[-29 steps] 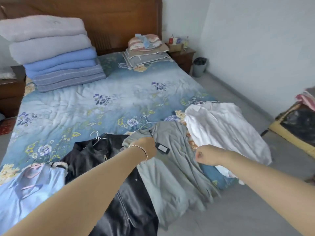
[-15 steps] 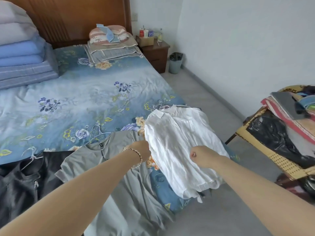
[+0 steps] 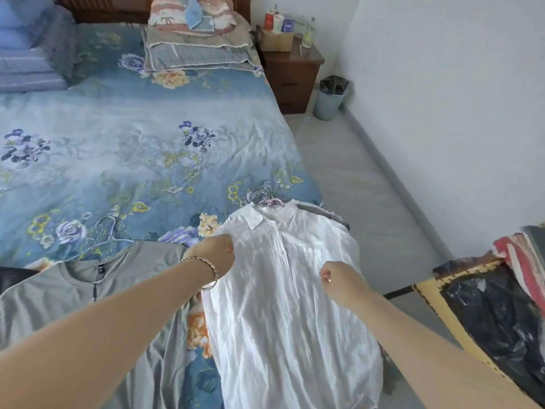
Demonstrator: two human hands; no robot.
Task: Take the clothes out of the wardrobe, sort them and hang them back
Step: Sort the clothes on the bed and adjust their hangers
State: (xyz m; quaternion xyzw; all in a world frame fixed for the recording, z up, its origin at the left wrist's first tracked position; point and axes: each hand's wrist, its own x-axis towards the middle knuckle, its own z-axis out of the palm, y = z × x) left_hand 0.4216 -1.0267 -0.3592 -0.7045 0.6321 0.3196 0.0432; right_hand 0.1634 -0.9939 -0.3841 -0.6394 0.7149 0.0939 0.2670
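A crinkled white shirt [image 3: 283,305] with a collar lies on the bed's near right corner, its hem hanging over the edge. Several hanger hooks [image 3: 269,196] stick out above the collar. My left hand [image 3: 216,250], with a bracelet on the wrist, pinches the shirt's left shoulder. My right hand [image 3: 339,280] grips the fabric on the shirt's right side. A grey T-shirt [image 3: 73,293] on a wire hanger lies flat to the left, partly under my left forearm. A dark garment [image 3: 11,276] shows at the left edge.
The bed [image 3: 147,149] has a blue floral cover, folded blankets [image 3: 32,54] at the back left and pillows [image 3: 194,28] at the headboard. A nightstand [image 3: 292,72] and bin [image 3: 330,97] stand by the wall. A chair [image 3: 495,314] piled with things is at the right.
The view has swung right, from the grey T-shirt to the white shirt. Both hands have left the grey T-shirt and taken hold of the white shirt, which now lies spread out and centred.
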